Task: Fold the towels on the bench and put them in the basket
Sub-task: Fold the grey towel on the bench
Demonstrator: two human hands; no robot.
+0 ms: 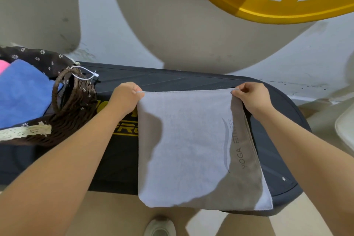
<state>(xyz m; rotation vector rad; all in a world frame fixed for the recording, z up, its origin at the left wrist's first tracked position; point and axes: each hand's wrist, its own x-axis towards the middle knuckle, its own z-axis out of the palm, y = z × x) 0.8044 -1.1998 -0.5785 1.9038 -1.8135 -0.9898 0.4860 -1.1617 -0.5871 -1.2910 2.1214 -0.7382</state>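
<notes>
Grey towel [191, 149] lies flat across the table [172, 80] toward its right end, near edge hanging a bit over the front edge; "YOGA FITNESS" print shows on its right side. Left hand [124, 99] pinches the far-left corner, right hand [252, 97] pinches the far-right corner, both grips clamped on the cloth at the table's back edge. Wicker basket [76, 105] sits at the table's left end w/ a blue towel [23, 90] and a bit of pink inside, floral liner round the rim.
</notes>
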